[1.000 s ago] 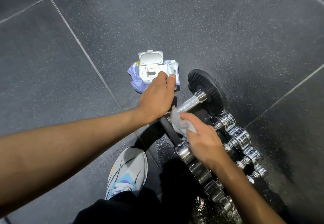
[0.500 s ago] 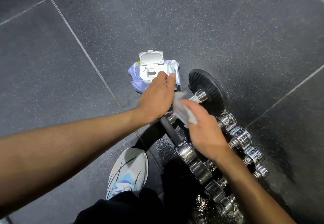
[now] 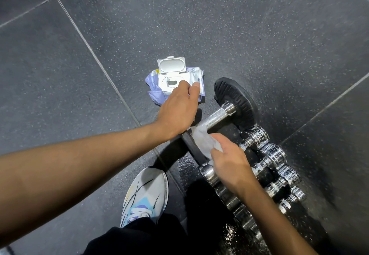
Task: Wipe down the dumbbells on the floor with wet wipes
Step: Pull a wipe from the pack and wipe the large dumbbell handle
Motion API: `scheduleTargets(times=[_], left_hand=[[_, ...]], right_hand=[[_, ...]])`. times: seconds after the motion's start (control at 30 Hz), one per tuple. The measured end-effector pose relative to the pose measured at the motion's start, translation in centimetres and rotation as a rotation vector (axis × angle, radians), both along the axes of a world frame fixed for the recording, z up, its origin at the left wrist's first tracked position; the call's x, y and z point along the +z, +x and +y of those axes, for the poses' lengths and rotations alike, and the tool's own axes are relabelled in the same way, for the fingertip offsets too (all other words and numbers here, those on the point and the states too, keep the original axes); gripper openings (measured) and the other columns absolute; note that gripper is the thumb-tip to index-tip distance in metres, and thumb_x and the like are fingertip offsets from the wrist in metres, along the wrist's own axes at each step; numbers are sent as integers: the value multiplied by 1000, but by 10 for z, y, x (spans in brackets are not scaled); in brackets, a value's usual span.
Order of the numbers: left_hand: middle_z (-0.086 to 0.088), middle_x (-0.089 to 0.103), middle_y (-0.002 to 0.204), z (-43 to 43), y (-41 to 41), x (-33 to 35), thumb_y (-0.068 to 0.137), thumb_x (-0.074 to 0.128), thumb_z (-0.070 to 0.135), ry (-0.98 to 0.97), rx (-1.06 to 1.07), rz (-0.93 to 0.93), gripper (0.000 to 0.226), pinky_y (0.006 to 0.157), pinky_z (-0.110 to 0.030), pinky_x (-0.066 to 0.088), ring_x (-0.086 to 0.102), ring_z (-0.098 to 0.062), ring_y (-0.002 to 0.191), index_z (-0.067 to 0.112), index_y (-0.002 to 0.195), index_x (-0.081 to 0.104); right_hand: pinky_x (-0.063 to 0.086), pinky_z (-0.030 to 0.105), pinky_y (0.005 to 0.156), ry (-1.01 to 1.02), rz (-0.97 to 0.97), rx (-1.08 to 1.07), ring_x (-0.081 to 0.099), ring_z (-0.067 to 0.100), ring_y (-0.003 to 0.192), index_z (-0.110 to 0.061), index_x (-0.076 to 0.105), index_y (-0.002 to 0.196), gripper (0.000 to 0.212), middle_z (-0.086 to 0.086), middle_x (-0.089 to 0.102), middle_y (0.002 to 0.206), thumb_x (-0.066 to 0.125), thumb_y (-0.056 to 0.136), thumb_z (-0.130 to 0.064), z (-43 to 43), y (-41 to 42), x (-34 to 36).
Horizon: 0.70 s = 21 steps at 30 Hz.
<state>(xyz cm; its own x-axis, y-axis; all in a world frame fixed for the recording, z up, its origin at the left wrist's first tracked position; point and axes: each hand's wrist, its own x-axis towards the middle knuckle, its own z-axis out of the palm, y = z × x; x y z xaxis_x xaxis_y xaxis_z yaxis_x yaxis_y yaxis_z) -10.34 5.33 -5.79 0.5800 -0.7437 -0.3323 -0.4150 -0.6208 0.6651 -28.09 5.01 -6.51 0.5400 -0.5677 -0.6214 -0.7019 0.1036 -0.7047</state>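
A black-plate dumbbell [image 3: 235,97] with a knurled steel handle [image 3: 215,115] lies on the dark floor. My right hand [image 3: 229,160] grips a crumpled white wet wipe [image 3: 203,140] against the near end of that handle. My left hand [image 3: 179,107] reaches over the dumbbell, its fingertips resting on the purple wet-wipe pack [image 3: 171,81], whose white lid stands open. Whether the left fingers pinch anything is hidden. Several chrome dumbbells [image 3: 271,154] lie in a row just behind the black one, toward the lower right.
My white and blue sneaker [image 3: 145,194] stands left of the dumbbell row. The floor [image 3: 259,35] is dark speckled rubber tile with pale seams; wet patches [image 3: 185,164] glisten beside the chrome weights.
My right hand slid the wipe up the handle toward the black plate, then back down to its near end. The left hand stayed on the wipe pack.
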Motion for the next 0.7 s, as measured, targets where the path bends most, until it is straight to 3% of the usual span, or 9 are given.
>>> scheduleTargets(times=[0.1,0.2,0.3,0.47,0.6,0.7], left_hand=[[-9,59,100,1,0,1,109,27,36,4,-28,-21,29,82,-44,46,54,-31,93,15,103,47],[-10,59,103,1,1,3,109,27,35,9,-21,-19,26,88,-49,48,55,-32,96,20,98,44],[-9,59,104,1,1,4,109,27,36,10,-7,-15,24,88,-46,47,55,-31,98,24,95,42],[-11,60,102,1,1,1,109,28,33,10,-39,-33,27,85,-48,49,55,-32,94,16,105,48],[-13,60,102,2,2,-1,110,28,32,20,-57,-43,30,82,-48,49,56,-34,94,11,112,49],[-2,53,85,-1,5,-4,108,28,40,10,-10,-20,33,77,-40,43,53,-29,89,13,107,47]], right_hand=[[56,48,87,80,-21,-126,65,24,99,-35,60,121,43,0,67,111,44,93,-8,-2,5,2],[47,34,74,221,-23,-296,60,20,95,-28,58,125,47,2,63,112,46,88,-2,-12,9,0],[48,36,77,354,0,-354,61,31,101,-25,63,123,57,11,65,116,54,68,-9,-19,13,-5],[41,38,63,487,-2,-576,56,36,82,-7,64,104,34,15,58,91,50,76,7,-20,12,-10],[41,39,60,559,-31,-667,56,36,79,2,63,102,33,18,56,93,54,70,6,-22,12,-16],[44,35,59,627,-86,-705,57,34,81,2,60,96,27,16,56,93,52,70,6,-24,16,-22]])
